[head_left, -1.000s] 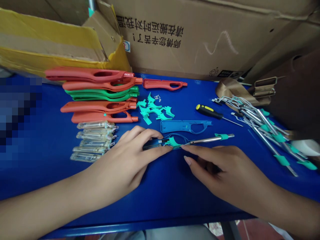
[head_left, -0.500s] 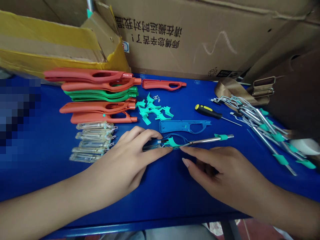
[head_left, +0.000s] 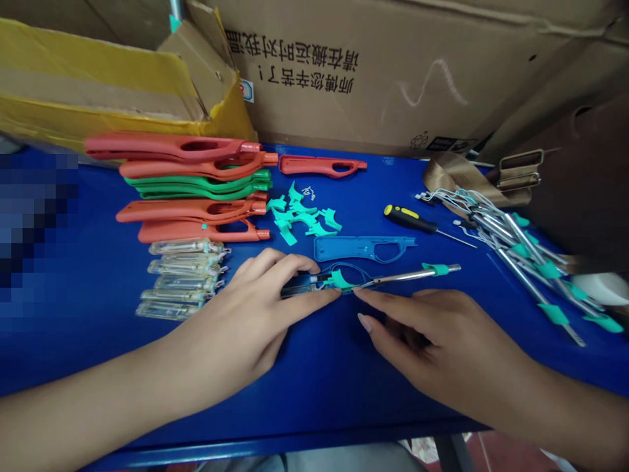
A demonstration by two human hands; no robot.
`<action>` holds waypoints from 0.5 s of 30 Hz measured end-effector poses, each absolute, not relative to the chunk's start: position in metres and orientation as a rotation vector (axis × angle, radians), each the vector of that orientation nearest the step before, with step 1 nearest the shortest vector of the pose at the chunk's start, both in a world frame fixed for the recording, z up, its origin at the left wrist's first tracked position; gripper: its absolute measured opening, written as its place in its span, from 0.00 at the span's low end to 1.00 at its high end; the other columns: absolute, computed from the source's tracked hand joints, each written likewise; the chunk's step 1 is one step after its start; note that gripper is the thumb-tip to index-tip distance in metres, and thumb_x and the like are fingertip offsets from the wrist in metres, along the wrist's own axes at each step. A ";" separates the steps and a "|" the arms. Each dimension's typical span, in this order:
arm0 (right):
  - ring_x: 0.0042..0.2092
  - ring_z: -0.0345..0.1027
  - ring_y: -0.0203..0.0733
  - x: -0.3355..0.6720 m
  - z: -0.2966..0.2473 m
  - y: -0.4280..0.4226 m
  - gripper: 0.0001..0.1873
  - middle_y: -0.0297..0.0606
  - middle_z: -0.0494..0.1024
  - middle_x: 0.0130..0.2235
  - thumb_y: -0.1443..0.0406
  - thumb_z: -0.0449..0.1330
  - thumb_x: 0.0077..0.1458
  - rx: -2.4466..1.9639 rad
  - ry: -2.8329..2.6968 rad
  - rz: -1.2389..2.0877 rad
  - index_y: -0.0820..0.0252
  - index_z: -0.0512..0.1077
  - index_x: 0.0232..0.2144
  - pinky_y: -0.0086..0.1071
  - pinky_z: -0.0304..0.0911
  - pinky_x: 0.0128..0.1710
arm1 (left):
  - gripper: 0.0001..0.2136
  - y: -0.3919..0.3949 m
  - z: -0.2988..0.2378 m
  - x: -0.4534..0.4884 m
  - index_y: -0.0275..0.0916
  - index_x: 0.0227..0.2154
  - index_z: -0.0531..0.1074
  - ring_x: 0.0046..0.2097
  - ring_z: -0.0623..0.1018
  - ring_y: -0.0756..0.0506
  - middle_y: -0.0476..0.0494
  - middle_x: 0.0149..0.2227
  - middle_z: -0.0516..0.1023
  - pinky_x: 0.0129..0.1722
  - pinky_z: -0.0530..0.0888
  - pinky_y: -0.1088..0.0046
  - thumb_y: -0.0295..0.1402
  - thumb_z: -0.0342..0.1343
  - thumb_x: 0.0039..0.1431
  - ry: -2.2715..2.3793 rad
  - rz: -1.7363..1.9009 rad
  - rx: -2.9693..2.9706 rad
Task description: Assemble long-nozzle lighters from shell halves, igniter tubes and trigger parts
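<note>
My left hand point(head_left: 263, 298) grips a blue lighter shell half point(head_left: 299, 287) on the table, its thumb along the near edge and fingers over the far side. A teal trigger point(head_left: 339, 280) sits in that shell beside my thumb tip. From the shell's right end runs a metal lighter tube point(head_left: 405, 276) with a teal piece point(head_left: 436, 269) near its tip. My right hand point(head_left: 437, 328) touches the shell's near edge with its index fingertip, thumb apart and the other fingers curled, holding nothing. Just beyond lies a second blue shell half point(head_left: 344, 249). My left hand hides part of the gripped shell.
Red, orange and green lighter shells point(head_left: 191, 211) are stacked at left, above several clear fuel tanks point(head_left: 171, 285). Loose teal triggers point(head_left: 299, 213), a red shell half point(head_left: 319, 166) and a screwdriver point(head_left: 410, 218) lie farther back. Wired metal tubes point(head_left: 521, 262) are piled right. Cardboard boxes point(head_left: 383, 78) stand behind.
Almost nothing differs. My right index fingertip has shifted very slightly left along the shell's edge; my left hand keeps its hold.
</note>
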State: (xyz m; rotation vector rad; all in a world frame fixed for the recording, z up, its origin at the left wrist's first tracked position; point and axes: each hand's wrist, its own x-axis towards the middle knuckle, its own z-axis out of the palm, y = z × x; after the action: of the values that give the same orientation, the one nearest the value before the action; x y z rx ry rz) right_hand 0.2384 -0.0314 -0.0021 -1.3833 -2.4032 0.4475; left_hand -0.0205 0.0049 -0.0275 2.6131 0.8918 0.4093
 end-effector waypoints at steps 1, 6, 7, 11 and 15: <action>0.23 0.69 0.34 0.238 -0.002 -0.031 0.15 0.29 0.78 0.25 0.64 0.57 0.66 -1.386 -2.399 0.455 0.58 0.78 0.51 0.30 0.60 0.24 | 0.30 0.005 -0.027 -0.020 0.51 0.63 0.66 0.55 0.66 0.39 0.39 0.58 0.65 0.53 0.70 0.57 0.17 0.48 0.61 0.893 0.406 2.615; 0.23 0.69 0.33 0.236 0.002 -0.030 0.15 0.29 0.80 0.26 0.64 0.58 0.64 -1.453 -2.356 0.571 0.57 0.78 0.51 0.29 0.60 0.24 | 0.31 0.006 -0.026 -0.020 0.50 0.63 0.67 0.55 0.66 0.38 0.39 0.58 0.65 0.53 0.71 0.56 0.16 0.48 0.61 0.900 0.396 2.623; 0.24 0.70 0.33 0.236 0.002 -0.029 0.15 0.29 0.80 0.26 0.64 0.58 0.64 -1.465 -2.340 0.597 0.56 0.78 0.51 0.29 0.61 0.24 | 0.31 0.006 -0.027 -0.020 0.50 0.63 0.67 0.55 0.66 0.38 0.39 0.58 0.65 0.53 0.71 0.56 0.16 0.48 0.61 0.900 0.398 2.623; 0.24 0.70 0.33 0.235 0.003 -0.029 0.15 0.29 0.81 0.26 0.64 0.59 0.64 -1.484 -2.295 0.643 0.56 0.79 0.50 0.28 0.62 0.24 | 0.31 0.005 -0.027 -0.021 0.51 0.62 0.67 0.56 0.67 0.38 0.39 0.58 0.65 0.53 0.71 0.56 0.16 0.48 0.60 0.900 0.402 2.624; 0.22 0.68 0.32 0.235 0.003 -0.030 0.15 0.29 0.80 0.26 0.63 0.58 0.64 -1.500 -2.302 0.666 0.56 0.79 0.50 0.28 0.60 0.23 | 0.31 0.005 -0.027 -0.020 0.50 0.62 0.68 0.56 0.67 0.38 0.39 0.58 0.65 0.53 0.71 0.56 0.16 0.48 0.60 0.897 0.411 2.628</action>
State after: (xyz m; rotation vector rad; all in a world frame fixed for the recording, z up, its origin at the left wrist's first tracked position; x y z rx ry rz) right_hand 0.2355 -0.0299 0.0028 -1.5002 -2.3017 0.6663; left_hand -0.0198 0.0047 -0.0272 2.6280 0.8968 0.4114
